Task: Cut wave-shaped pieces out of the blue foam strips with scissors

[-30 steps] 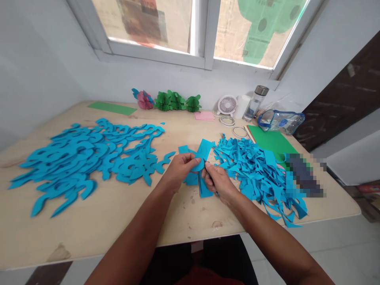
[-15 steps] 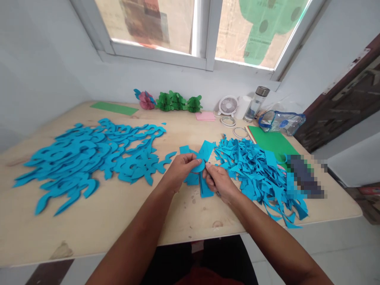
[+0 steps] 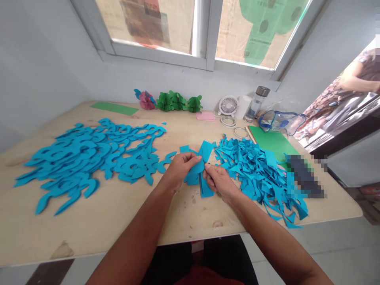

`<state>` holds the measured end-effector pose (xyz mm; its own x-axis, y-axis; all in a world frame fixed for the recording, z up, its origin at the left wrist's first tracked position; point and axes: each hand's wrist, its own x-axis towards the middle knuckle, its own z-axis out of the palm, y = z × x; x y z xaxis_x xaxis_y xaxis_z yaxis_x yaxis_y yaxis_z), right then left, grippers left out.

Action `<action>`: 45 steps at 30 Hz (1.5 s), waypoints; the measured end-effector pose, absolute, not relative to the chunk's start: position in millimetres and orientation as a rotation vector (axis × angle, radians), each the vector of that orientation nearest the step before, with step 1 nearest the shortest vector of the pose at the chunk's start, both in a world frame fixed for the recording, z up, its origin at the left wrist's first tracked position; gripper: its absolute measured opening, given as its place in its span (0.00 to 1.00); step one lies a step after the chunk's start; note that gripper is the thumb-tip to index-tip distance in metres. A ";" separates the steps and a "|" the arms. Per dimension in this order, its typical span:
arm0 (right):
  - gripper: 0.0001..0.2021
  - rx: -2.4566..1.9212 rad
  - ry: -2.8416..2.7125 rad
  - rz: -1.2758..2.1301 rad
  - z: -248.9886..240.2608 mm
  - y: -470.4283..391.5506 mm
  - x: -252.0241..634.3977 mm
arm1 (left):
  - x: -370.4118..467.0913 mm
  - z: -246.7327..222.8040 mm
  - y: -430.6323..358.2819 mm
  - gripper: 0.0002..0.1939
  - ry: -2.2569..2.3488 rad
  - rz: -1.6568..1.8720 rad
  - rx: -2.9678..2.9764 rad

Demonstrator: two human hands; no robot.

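Observation:
My left hand (image 3: 184, 168) is closed, pinching a folded blue paper piece (image 3: 196, 168) between thumb and fingers over the table. Close beside it, my right hand (image 3: 219, 179) is closed around dark-handled scissors (image 3: 219, 193), mostly hidden by the fingers. The right fingertips are at the paper's right edge. Beneath and around both hands lie flat blue paper strips (image 3: 207, 190). On the left spreads a big pile of curved blue paper cut-outs (image 3: 80, 152). To the right of my hands is a heap of blue paper scraps (image 3: 252, 166).
Along the wall stand green paper ornaments (image 3: 176, 101), a small white fan (image 3: 228, 105) and a glass bottle (image 3: 257, 103). Tape rolls (image 3: 240, 132), a clear pouch (image 3: 282, 122) and green sheets (image 3: 273, 142) lie right. A person's arm (image 3: 360, 77) shows in the doorway.
The blue paper between my hands has turned slightly and shows a broader face. At the right, the dark door has swung open, and a person in patterned clothing has come into view.

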<state>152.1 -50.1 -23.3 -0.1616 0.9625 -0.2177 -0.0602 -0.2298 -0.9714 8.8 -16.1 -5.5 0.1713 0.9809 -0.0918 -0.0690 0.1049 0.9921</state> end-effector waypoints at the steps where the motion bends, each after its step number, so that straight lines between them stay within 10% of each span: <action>1: 0.21 -1.237 -1.147 1.528 -23.2 -50.1 151.9 | 9.0 -4.8 -16.1 0.15 1.087 1.067 1.144; 45: 0.26 -1.200 -1.126 1.435 -24.5 -49.8 149.4 | 16.3 -9.4 -22.2 0.15 0.926 0.981 1.045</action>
